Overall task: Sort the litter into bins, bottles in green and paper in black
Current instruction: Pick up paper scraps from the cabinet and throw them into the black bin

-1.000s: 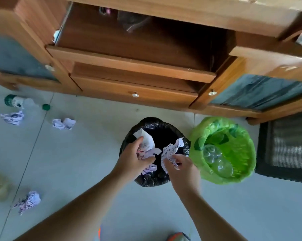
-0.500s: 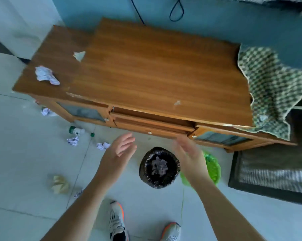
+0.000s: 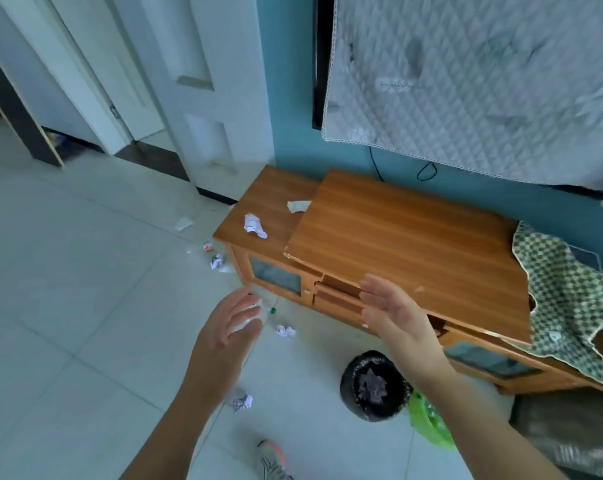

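Both hands, left (image 3: 229,323) and right (image 3: 395,313), are empty, each grip loose with fingers spread. Crumpled paper (image 3: 285,331) lies on the floor near the black bin (image 3: 374,386); a bottle, possibly hidden behind the left fingers. Gather the nearest paper first.

The green bin (image 3: 428,424) shows only as a sliver of liner below the right grip (image 3: 393,317); the right forearm covers the rest, so its contents cannot be told. Crumpled paper (image 3: 372,382) in the black bin (image 3: 348,382), under that grip, is dim and its markings unreadable. Behind the left grip (image 3: 232,323), a pale object is mostly hidden by the fingers (image 3: 248,301); what it is stays unclear. A shoe (image 3: 272,459) below is cut by the bottom edge. Litter scraps (image 3: 217,261) far beyond the left grip are too small and blurred to identify.
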